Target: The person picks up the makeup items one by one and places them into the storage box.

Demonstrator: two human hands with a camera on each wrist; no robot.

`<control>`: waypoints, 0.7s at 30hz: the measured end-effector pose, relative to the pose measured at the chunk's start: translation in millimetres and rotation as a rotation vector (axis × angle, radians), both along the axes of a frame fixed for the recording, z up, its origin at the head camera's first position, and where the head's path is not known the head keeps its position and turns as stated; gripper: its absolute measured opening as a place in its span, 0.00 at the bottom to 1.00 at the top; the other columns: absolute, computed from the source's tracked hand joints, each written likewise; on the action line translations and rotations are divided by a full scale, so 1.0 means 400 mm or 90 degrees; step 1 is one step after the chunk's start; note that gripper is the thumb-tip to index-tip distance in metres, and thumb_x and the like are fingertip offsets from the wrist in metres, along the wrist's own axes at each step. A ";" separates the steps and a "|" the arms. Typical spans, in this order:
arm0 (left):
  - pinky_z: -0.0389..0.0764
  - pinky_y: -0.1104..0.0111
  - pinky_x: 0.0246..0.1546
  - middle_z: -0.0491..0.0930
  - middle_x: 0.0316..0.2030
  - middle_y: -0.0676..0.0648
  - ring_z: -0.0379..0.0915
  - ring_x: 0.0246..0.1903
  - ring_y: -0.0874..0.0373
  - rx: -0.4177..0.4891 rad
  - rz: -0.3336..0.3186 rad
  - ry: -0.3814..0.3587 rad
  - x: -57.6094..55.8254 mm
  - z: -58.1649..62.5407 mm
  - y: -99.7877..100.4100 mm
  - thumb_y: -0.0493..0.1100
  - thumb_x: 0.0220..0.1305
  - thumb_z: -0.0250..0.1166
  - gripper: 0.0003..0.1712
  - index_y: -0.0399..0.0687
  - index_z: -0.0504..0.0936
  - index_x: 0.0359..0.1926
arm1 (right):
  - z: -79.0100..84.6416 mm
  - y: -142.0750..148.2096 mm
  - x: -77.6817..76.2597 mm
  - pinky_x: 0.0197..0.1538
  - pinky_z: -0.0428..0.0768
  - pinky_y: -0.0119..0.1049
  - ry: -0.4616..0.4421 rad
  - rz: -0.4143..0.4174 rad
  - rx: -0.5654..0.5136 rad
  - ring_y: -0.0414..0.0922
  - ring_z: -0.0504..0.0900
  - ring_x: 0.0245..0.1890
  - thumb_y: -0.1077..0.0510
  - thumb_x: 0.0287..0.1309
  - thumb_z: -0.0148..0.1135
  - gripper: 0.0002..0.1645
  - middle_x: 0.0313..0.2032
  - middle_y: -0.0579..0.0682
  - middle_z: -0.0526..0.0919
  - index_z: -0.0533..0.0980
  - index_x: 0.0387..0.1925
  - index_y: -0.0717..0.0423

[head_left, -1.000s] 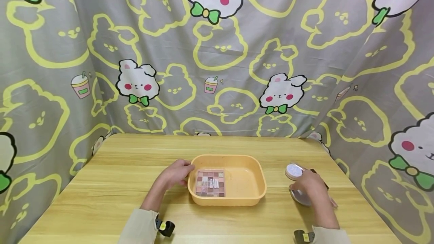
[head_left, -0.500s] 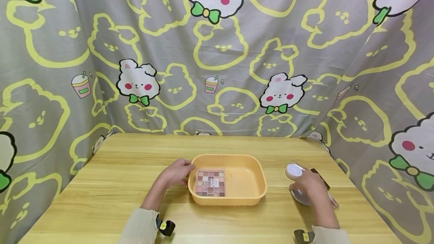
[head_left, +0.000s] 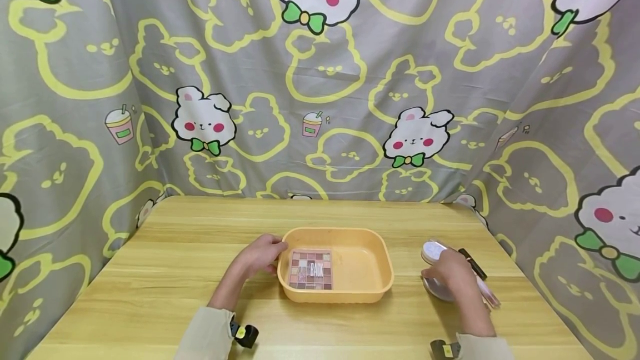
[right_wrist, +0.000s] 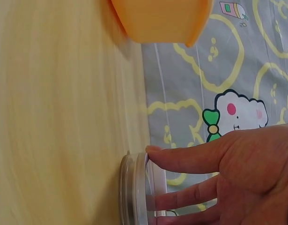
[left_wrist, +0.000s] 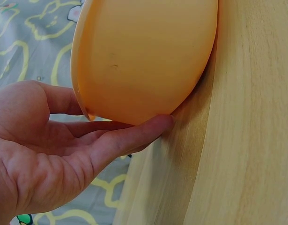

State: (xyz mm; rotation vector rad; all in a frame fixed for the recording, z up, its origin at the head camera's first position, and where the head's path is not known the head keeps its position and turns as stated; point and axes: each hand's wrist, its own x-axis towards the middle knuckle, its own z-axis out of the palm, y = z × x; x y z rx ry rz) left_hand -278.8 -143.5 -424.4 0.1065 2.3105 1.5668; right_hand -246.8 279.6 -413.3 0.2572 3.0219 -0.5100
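My left hand [head_left: 264,254] grips the left end of an orange plastic basin [head_left: 350,296], thumb at the rim and fingers against the outer wall, as the left wrist view shows. Inside the basin, at its left side, lies a square eyeshadow palette [head_left: 310,271] with "BACK" lettering. At the right of the table my right hand [head_left: 452,272] pinches a round, flat compact case [head_left: 439,290] with a clear rim. Its thumb is on the near edge of the case [right_wrist: 134,187] in the right wrist view; the other fingers reach past the far side, partly hidden.
Just behind the right hand sits a round white-topped compact [head_left: 431,251]. A black tube [head_left: 472,264] and slim pink tubes [head_left: 487,294] lie to its right. The wooden table [head_left: 210,221] is bordered by a grey patterned curtain [head_left: 330,154] at back and sides.
My right hand has shifted slightly left with the round compact case, uncovering more of the black tube and pink tubes. The left hand and basin stay in place.
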 end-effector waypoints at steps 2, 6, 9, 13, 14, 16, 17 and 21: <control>0.87 0.60 0.38 0.79 0.43 0.38 0.79 0.42 0.53 0.001 -0.002 0.001 0.000 0.000 0.000 0.41 0.78 0.48 0.24 0.25 0.73 0.63 | -0.003 -0.006 -0.001 0.41 0.81 0.54 0.014 0.004 0.004 0.61 0.77 0.37 0.50 0.46 0.77 0.39 0.43 0.78 0.77 0.75 0.43 0.85; 0.87 0.60 0.38 0.80 0.44 0.37 0.79 0.42 0.53 0.005 -0.003 -0.001 0.001 0.000 0.000 0.41 0.78 0.48 0.25 0.24 0.72 0.63 | -0.007 -0.015 -0.003 0.45 0.81 0.56 0.027 0.016 0.019 0.63 0.78 0.38 0.50 0.47 0.76 0.37 0.41 0.78 0.78 0.76 0.40 0.84; 0.87 0.60 0.38 0.79 0.43 0.38 0.79 0.42 0.53 0.004 -0.001 -0.002 -0.001 -0.001 0.000 0.41 0.77 0.48 0.24 0.25 0.73 0.63 | -0.007 -0.020 -0.003 0.44 0.81 0.56 0.024 0.016 0.017 0.61 0.78 0.37 0.51 0.49 0.76 0.34 0.40 0.77 0.80 0.77 0.38 0.81; 0.87 0.60 0.37 0.80 0.43 0.38 0.79 0.41 0.53 0.001 0.002 -0.001 -0.002 0.000 0.001 0.41 0.78 0.49 0.24 0.25 0.73 0.63 | -0.006 -0.023 -0.003 0.42 0.81 0.54 0.019 0.013 0.009 0.58 0.77 0.34 0.51 0.49 0.76 0.32 0.38 0.74 0.81 0.77 0.36 0.80; 0.87 0.60 0.37 0.80 0.43 0.38 0.79 0.41 0.53 0.000 0.001 0.000 -0.002 0.000 0.001 0.41 0.78 0.49 0.24 0.25 0.73 0.63 | -0.006 -0.024 -0.003 0.41 0.81 0.53 0.017 0.012 0.009 0.58 0.77 0.33 0.51 0.50 0.76 0.31 0.38 0.74 0.81 0.78 0.36 0.80; 0.87 0.60 0.38 0.80 0.43 0.38 0.79 0.42 0.52 0.001 -0.001 -0.001 -0.002 0.001 0.001 0.41 0.78 0.49 0.24 0.25 0.73 0.63 | -0.004 -0.025 -0.001 0.43 0.81 0.54 0.014 0.011 0.009 0.58 0.77 0.34 0.51 0.50 0.75 0.32 0.38 0.74 0.82 0.77 0.36 0.80; 0.87 0.60 0.38 0.80 0.43 0.37 0.79 0.42 0.52 0.003 -0.003 -0.001 -0.002 0.001 0.001 0.41 0.78 0.48 0.24 0.25 0.73 0.63 | -0.003 -0.025 0.000 0.43 0.81 0.54 0.012 0.011 0.010 0.58 0.77 0.34 0.50 0.50 0.75 0.32 0.37 0.74 0.82 0.77 0.37 0.81; 0.87 0.59 0.39 0.80 0.44 0.36 0.79 0.42 0.52 0.007 -0.010 0.001 -0.001 0.000 0.002 0.41 0.78 0.48 0.24 0.24 0.73 0.62 | 0.002 -0.028 0.004 0.45 0.81 0.53 0.002 0.010 0.005 0.57 0.77 0.34 0.50 0.49 0.76 0.34 0.36 0.73 0.82 0.77 0.37 0.82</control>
